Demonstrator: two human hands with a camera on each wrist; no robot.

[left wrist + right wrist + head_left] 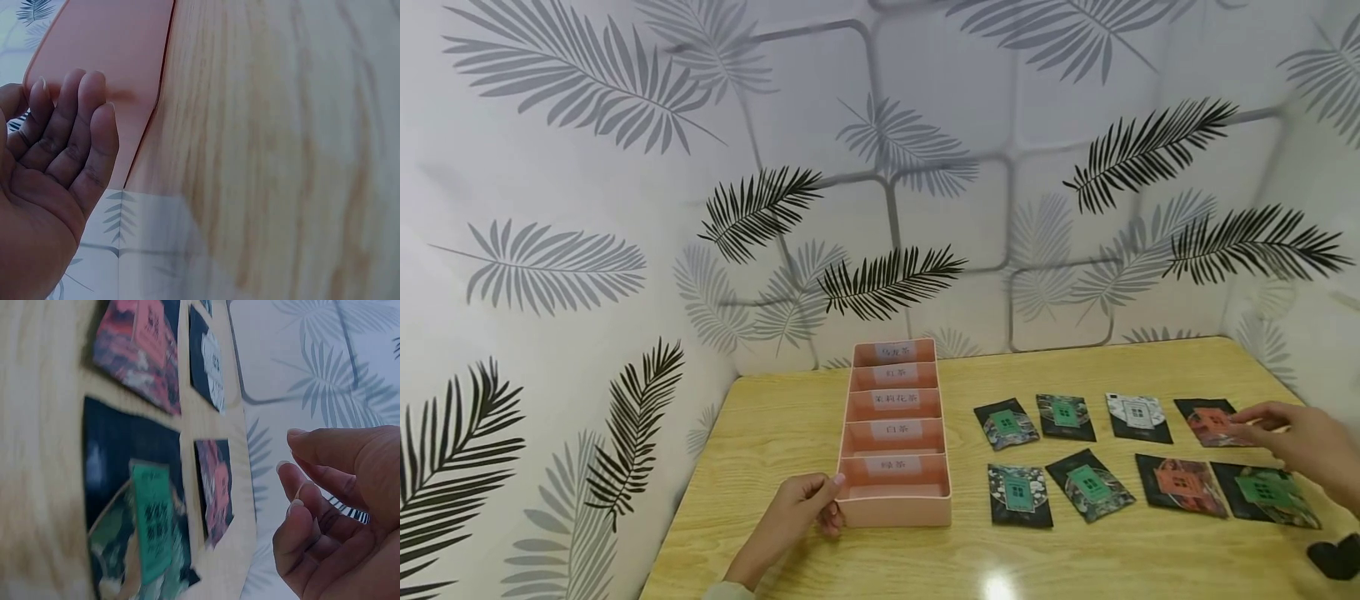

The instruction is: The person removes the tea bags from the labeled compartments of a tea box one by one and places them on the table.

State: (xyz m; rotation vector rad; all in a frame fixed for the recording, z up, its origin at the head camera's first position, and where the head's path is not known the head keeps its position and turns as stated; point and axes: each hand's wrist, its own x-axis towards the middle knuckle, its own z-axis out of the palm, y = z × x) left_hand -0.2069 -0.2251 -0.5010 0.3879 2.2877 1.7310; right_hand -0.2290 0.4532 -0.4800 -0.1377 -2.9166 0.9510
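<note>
A pink compartment box (893, 512) stands on the table, its several sections stepping up toward the back, each with a Chinese tea label. At its front left corner my left hand (797, 510) holds the edge, thumb at the rim and curled fingers against the outer wall. To the right, tea packets lie flat in two rows. My right hand (1300, 437) hovers by the back-row packet with a red label (1208, 422), thumb and fingers apart with nothing between them. Nearer me lie a green-labelled packet (153, 525) and another red-labelled packet (140, 353).
Farther left are a white-labelled packet (1138, 417) and several green-labelled packets (1017, 493). A black object (1333, 557) shows at the right edge. Leaf-patterned walls (1060, 308) close in the wooden table (760, 425) behind and at both sides.
</note>
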